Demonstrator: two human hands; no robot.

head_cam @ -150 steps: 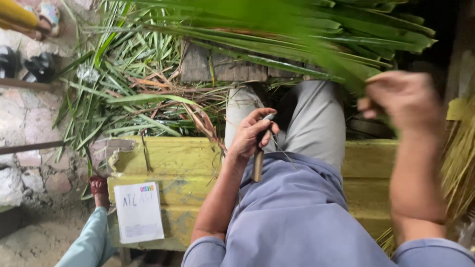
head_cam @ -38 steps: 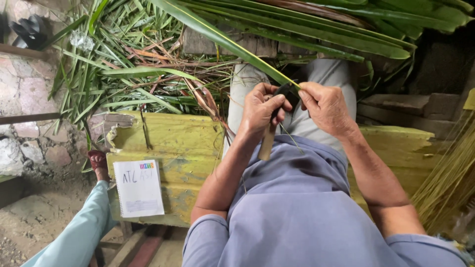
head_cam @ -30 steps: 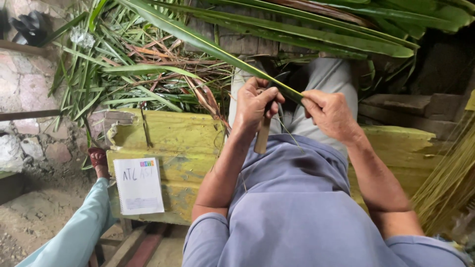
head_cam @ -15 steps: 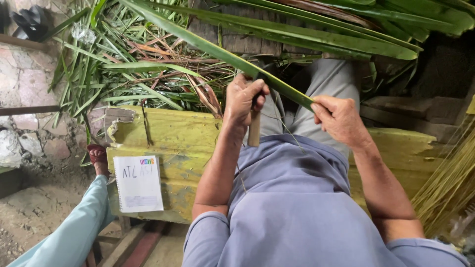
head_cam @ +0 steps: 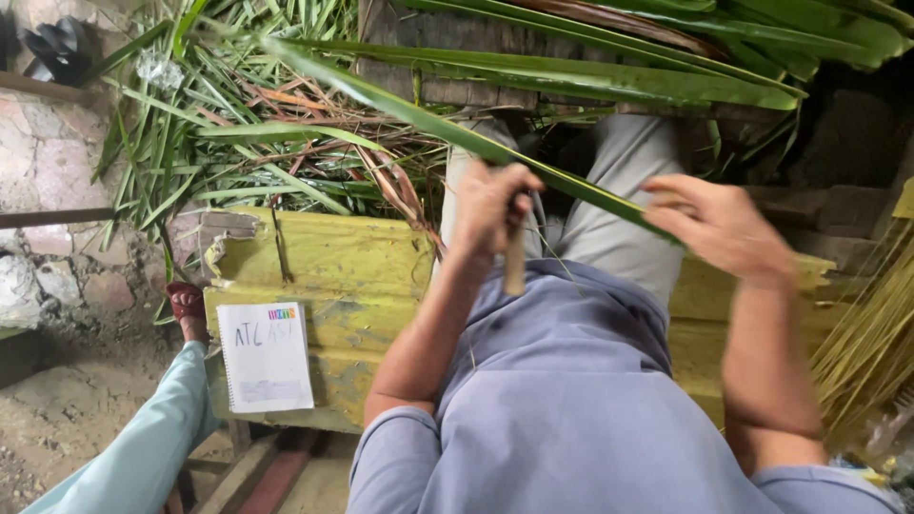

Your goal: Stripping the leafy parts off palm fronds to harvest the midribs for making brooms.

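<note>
Green palm leaf (head_cam: 419,112) between hands, left hand (head_cam: 490,205) gripping wooden-handled knife (head_cam: 514,266), right hand (head_cam: 724,224) pinching leaf

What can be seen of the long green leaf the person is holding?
The long green leaf is a narrow, glossy blade, palm-like, running diagonally from upper left down to the right hand, which pinches its lower end. The left hand, gripping a wooden-handled tool, meets it midway above the lap. Its far tip reaches over the leaf pile.

A person in a short-sleeved grey-blue shirt (head_cam: 571,409) and light grey trousers (head_cam: 628,200), forearms bare.
</note>
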